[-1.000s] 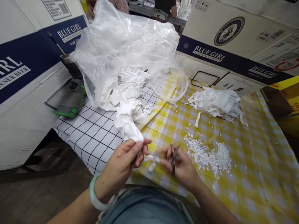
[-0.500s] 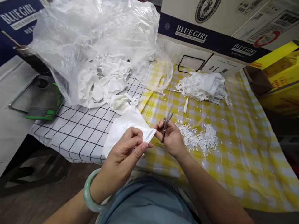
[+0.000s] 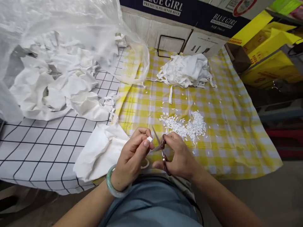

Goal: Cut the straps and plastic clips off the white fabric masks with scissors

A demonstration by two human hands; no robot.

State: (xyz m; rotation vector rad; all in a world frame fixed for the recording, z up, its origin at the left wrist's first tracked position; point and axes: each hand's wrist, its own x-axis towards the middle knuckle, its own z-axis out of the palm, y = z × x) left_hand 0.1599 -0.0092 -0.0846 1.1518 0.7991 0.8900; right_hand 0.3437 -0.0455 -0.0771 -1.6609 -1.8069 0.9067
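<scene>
My left hand [image 3: 132, 156], with a green bangle at the wrist, is closed in a pinch. A small white fabric end [image 3: 149, 138] sticks out between its thumb and forefinger. Beside that hand a larger white fabric piece [image 3: 99, 153] lies on the table; my fingers hide whether the two join. My right hand [image 3: 182, 156] is closed around the handles of a pair of scissors [image 3: 163, 146]. Its blades are spread, pointing left, close to my left fingertips. Just beyond my right hand lies a heap of tiny white clippings [image 3: 195, 126].
A yellow checked cloth [image 3: 232, 142] and a white gridded cloth [image 3: 44, 151] cover the table. White fabric [image 3: 61, 85] spills from a clear plastic bag [image 3: 94, 19]. A pile of white strips [image 3: 187, 71] lies before a cardboard box [image 3: 151, 30]. Yellow bags [image 3: 265, 60] stand at right.
The view has shifted left and down. My left hand has let the large fabric drop onto the table and now pinches a small end. The scissors have turned to the left, blades apart.
</scene>
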